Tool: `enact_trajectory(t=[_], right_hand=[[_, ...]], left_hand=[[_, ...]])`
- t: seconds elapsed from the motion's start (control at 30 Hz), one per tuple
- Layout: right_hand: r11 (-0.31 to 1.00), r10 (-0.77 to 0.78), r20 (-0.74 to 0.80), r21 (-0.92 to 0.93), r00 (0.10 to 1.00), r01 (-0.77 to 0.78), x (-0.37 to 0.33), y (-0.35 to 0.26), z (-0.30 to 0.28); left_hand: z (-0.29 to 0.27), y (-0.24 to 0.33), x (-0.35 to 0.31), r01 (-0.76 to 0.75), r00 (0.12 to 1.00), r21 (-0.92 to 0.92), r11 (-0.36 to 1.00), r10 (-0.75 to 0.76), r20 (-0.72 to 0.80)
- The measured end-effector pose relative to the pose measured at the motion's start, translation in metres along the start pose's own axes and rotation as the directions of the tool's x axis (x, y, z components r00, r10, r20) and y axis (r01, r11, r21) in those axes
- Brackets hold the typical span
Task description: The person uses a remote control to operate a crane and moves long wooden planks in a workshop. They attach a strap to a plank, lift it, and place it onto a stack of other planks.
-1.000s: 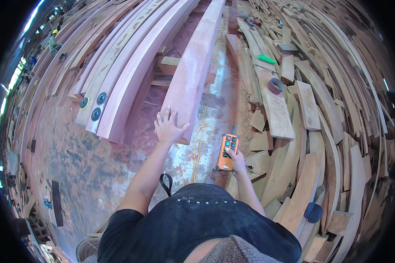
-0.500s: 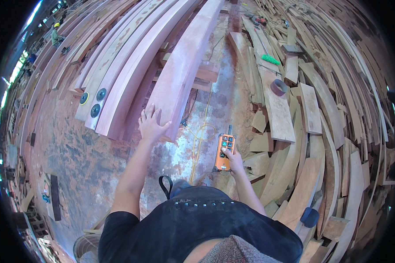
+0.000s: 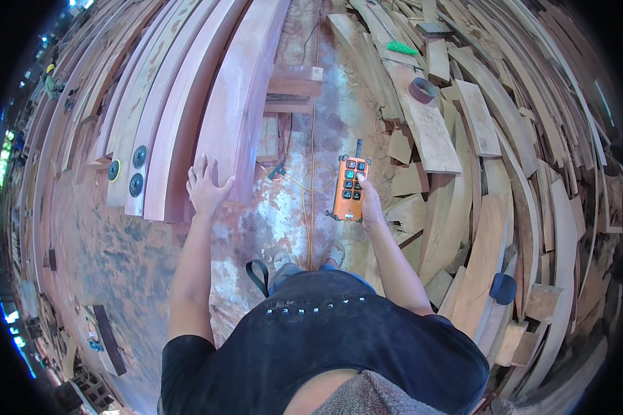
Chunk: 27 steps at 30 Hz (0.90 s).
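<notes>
The left hand (image 3: 210, 192) has its fingers and thumb spread wide, laid over the near end of a thick pinkish wooden beam (image 3: 237, 104), which runs away from the person, left of centre. The right hand (image 3: 371, 202) is closed around an orange remote control (image 3: 349, 204) in front of the body, thumb on the right column of its dark buttons, the aerial pointing away. Just right of the beam, a wooden support block (image 3: 295, 81) lies crosswise, and a yellow cable (image 3: 312, 142) trails along the stained floor (image 3: 329, 114). More beams (image 3: 183, 111) lie side by side to the left, with dark round discs (image 3: 140, 156) on their near ends. To the right, a long board (image 3: 432, 138) carries a green brush (image 3: 401, 48) and a dark ring (image 3: 422, 90), with loose timber (image 3: 488, 238) heaped beside it
</notes>
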State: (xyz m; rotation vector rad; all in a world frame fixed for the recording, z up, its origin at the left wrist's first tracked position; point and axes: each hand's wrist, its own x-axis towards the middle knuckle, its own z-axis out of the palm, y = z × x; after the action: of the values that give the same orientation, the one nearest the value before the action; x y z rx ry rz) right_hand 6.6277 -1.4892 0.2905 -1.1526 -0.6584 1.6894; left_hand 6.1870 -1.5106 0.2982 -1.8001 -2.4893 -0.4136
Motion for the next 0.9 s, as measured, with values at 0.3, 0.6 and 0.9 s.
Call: enact_trajectory(t=[0.3,0.6,0.9], right_hand=[[0.978,-0.001,-0.102,-0.209,0.995,-0.020,-0.002,0.022,0.041],[0.965,0.103,-0.101,-0.230,0.990,-0.123,-0.021,0.081,0.053],[0.939,0.140,-0.157,-0.291,0.978,-0.181,-0.037,0.135,0.048]], left_hand=[[0.005,-0.060,0.005,-0.002,1.000,-0.017,1.000,0.002,-0.012],[0.050,-0.123,0.000,-0.019,1.000,-0.055,0.998,0.018,-0.018],[0.099,-0.184,-0.001,0.028,0.996,-0.070,0.997,-0.022,0.084]])
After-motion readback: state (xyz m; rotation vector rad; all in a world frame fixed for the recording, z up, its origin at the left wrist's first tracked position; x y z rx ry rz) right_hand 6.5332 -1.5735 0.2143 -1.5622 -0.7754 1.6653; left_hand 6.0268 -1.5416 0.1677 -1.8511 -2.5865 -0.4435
